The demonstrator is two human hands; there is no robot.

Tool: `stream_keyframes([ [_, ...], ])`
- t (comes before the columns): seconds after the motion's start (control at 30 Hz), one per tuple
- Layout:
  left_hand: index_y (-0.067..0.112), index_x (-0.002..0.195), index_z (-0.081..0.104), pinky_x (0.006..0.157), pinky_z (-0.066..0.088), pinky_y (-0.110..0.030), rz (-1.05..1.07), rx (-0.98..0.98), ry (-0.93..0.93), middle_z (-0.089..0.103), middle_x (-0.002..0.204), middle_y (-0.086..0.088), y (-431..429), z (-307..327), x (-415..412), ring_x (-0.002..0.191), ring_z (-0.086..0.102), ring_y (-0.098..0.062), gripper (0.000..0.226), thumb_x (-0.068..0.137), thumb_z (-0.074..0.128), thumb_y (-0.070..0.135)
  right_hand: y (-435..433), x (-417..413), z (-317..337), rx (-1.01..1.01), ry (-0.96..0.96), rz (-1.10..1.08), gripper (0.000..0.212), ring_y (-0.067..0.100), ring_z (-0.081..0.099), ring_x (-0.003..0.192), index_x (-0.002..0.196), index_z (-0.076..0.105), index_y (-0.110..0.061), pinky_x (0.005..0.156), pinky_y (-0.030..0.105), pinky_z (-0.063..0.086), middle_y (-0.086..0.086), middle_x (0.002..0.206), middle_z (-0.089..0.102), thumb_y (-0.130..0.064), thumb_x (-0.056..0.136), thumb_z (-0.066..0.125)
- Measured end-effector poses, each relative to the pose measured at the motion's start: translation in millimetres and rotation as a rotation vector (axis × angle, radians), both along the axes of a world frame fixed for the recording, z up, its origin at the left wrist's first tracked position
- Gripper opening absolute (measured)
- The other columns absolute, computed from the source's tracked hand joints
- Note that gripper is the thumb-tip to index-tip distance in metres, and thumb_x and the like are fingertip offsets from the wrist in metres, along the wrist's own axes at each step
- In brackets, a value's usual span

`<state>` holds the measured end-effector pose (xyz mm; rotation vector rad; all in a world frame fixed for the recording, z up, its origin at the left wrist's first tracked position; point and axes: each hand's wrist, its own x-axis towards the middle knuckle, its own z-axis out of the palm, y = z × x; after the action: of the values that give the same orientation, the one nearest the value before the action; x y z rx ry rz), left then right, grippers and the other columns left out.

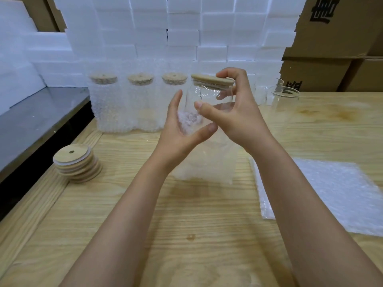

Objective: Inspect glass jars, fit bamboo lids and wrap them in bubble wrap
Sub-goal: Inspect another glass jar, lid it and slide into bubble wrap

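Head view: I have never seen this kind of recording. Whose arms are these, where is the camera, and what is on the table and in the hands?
There is no machine: a person works with bare hands, and the camera sits on their head, looking forward and down. The left hand and right hand together hold a clear glass jar with a bamboo lid on top; a bubble wrap sheet is below it. On the wooden table stand three wrapped jars at the back, bare jars at the right, a stack of lids at the left and flat bubble wrap sheets at the near right. Foam blocks and cardboard boxes are behind.
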<state>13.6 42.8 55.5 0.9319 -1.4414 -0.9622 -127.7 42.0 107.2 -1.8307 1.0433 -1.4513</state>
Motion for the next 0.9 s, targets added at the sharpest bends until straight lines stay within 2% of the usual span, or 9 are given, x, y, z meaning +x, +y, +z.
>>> stream_keyframes([
  [0.07, 0.046, 0.149, 0.0, 0.112, 0.035, -0.038, -0.077, 0.025, -0.088, 0.032, 0.15, 0.009, 0.1, -2.4, 9.3, 0.136, 0.035, 0.004, 0.128, 0.051, 0.083, 0.053, -1.9, -1.4, -0.8, -0.03, -0.021, -0.065, 0.056, 0.029, 0.062, 0.099, 0.115, 0.04, -0.033, 0.082, 0.029, 0.053, -0.008, 0.101, 0.045, -0.03, 0.075, 0.08],
  [0.13, 0.045, 0.149, -0.001, 0.11, 0.035, -0.031, -0.161, 0.073, -0.149, 0.037, 0.141, 0.012, 0.3, -9.1, 16.7, 0.128, 0.039, 0.013, 0.132, 0.049, 0.085, 0.043, -4.7, -3.8, -1.8, -0.037, -0.061, -0.127, 0.055, 0.027, 0.062, 0.1, 0.114, 0.04, -0.034, 0.078, 0.024, 0.051, -0.007, 0.103, 0.046, -0.033, 0.075, 0.08],
  [0.27, 0.02, 0.138, 0.041, 0.103, 0.046, -0.03, -0.187, 0.09, -0.192, 0.062, 0.126, 0.007, -0.1, -22.0, 15.3, 0.117, 0.059, -0.005, 0.092, 0.059, 0.088, 0.018, -6.6, -5.3, -2.6, 0.02, -0.137, -0.156, 0.054, 0.002, 0.057, 0.073, 0.114, 0.041, -0.035, 0.071, 0.018, 0.05, -0.001, 0.102, 0.048, -0.035, 0.076, 0.079],
  [0.33, 0.023, 0.129, 0.051, 0.092, 0.048, -0.021, -0.171, 0.096, -0.152, 0.069, 0.114, 0.007, -0.5, -22.6, 11.5, 0.109, 0.064, -0.004, 0.078, 0.06, 0.086, 0.026, -6.9, -5.4, -3.5, 0.039, -0.118, -0.142, 0.053, 0.002, 0.054, 0.067, 0.113, 0.042, -0.038, 0.069, 0.019, 0.05, -0.001, 0.101, 0.047, -0.036, 0.075, 0.079],
  [0.43, 0.029, 0.115, 0.057, 0.086, 0.05, -0.019, -0.146, 0.073, -0.078, 0.072, 0.107, 0.01, -3.4, -20.9, 10.0, 0.104, 0.066, -0.006, 0.061, 0.06, 0.077, 0.043, -6.0, -3.7, -3.9, 0.056, -0.064, -0.112, 0.053, 0.006, 0.053, 0.076, 0.113, 0.043, -0.04, 0.071, 0.018, 0.045, -0.005, 0.1, 0.046, -0.037, 0.074, 0.08],
  [0.53, 0.025, 0.108, 0.06, 0.084, 0.053, -0.025, -0.136, 0.06, 0.015, 0.072, 0.098, 0.008, -6.3, -20.3, 8.4, 0.099, 0.067, -0.01, 0.052, 0.061, 0.074, 0.044, -5.6, 0.3, -7.0, 0.072, -0.026, -0.056, 0.051, 0.006, 0.049, 0.089, 0.111, 0.044, -0.038, 0.075, 0.016, 0.043, -0.014, 0.096, 0.046, -0.032, 0.075, 0.079],
  [0.63, 0.019, 0.11, 0.059, 0.083, 0.056, -0.038, -0.132, 0.077, 0.122, 0.07, 0.098, 0.0, -6.9, -21.8, 4.3, 0.096, 0.068, -0.018, 0.056, 0.061, 0.074, 0.041, -6.3, 4.0, -10.0, 0.116, -0.061, -0.005, 0.047, 0.009, 0.048, 0.093, 0.109, 0.042, -0.037, 0.085, 0.022, 0.044, -0.01, 0.102, 0.049, -0.029, 0.079, 0.077],
  [0.77, 0.006, 0.126, 0.051, 0.076, 0.055, -0.04, -0.178, 0.128, 0.239, 0.068, 0.096, -0.001, -4.1, -22.3, -5.7, 0.095, 0.068, -0.02, 0.075, 0.062, 0.074, 0.039, -5.6, 2.4, -8.0, 0.138, -0.032, -0.012, 0.048, 0.017, 0.05, 0.101, 0.109, 0.04, -0.04, 0.095, 0.038, 0.046, 0.004, 0.117, 0.052, -0.034, 0.078, 0.076],
  [0.9, 0.008, 0.136, 0.044, 0.079, 0.057, -0.045, -0.241, 0.178, 0.235, 0.065, 0.112, -0.009, -5.2, -25.3, -5.5, 0.104, 0.067, -0.03, 0.083, 0.064, 0.075, 0.036, -8.0, -2.1, -8.1, 0.164, 0.061, -0.009, 0.051, 0.016, 0.054, 0.104, 0.119, 0.04, -0.039, 0.092, 0.034, 0.046, 0.004, 0.114, 0.054, -0.043, 0.08, 0.073],
])
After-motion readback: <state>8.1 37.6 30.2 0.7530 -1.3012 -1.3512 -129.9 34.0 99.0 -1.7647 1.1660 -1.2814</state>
